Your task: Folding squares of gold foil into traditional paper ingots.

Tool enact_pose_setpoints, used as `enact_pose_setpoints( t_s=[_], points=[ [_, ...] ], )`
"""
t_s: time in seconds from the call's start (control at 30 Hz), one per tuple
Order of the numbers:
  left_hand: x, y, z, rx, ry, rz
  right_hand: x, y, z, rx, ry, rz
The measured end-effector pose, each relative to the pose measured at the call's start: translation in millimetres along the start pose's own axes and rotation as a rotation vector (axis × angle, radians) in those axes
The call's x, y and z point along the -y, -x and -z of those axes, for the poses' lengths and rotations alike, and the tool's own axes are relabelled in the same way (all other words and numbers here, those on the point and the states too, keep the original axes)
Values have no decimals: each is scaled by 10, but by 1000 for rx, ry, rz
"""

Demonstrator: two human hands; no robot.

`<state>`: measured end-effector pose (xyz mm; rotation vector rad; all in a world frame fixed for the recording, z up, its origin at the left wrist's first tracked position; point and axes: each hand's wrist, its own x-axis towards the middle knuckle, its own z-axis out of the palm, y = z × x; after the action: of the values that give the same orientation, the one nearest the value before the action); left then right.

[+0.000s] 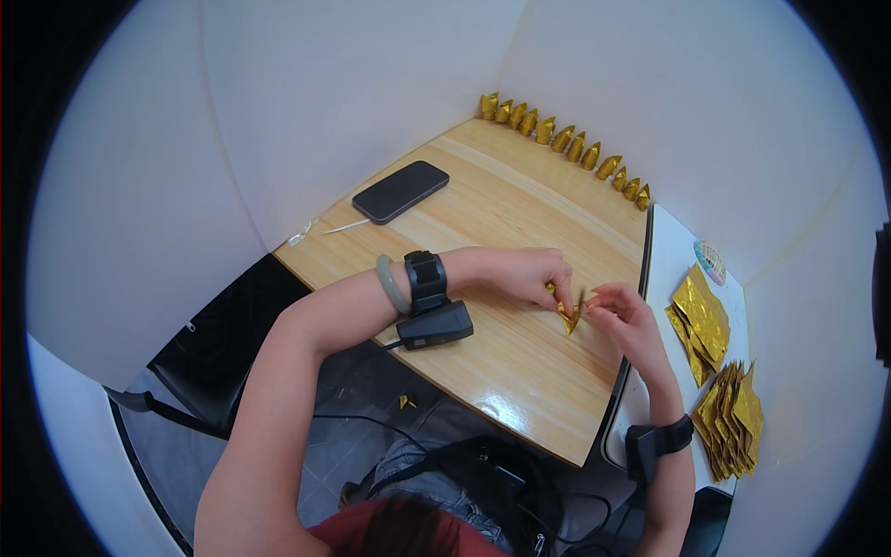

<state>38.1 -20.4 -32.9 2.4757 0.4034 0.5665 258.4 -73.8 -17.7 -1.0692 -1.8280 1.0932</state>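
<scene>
A small folded piece of gold foil (570,324) sits just over the wooden table near its right edge. My left hand (534,276) pinches it from the left, thumb and fingers pressed together on its upper part. Close by on the right, my right hand (627,321) has its thumb and index finger bent together at the foil's side. A thin dark edge shows by these fingertips; whether it belongs to the foil I cannot tell. Behind them, along the wall, a row of several pointed gold foil pieces (546,130) stands at the table's far edge.
A dark phone (401,192) with a white cable lies at the table's (483,204) far left. On the white surface to the right are two stacks of gold foil sheets (703,320) (731,422) and a patterned oval object (710,262). A gold scrap (406,402) lies below the table.
</scene>
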Motion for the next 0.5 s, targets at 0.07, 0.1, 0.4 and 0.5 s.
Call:
enact_pose_setpoints(
  t_s=[0.07,0.1,0.4,0.5],
  points=[
    [0,2,-5,-32,121,128,98,41,-48,65,177,-22],
    [-21,2,0,-62,241,259,132,55,-66,132,350,-43],
    [13,-30,-12,-224,64,267,73,53,-128,124,441,167],
    [18,-54,-1,-174,-45,383,76,57,-135,119,445,164]
  ],
)
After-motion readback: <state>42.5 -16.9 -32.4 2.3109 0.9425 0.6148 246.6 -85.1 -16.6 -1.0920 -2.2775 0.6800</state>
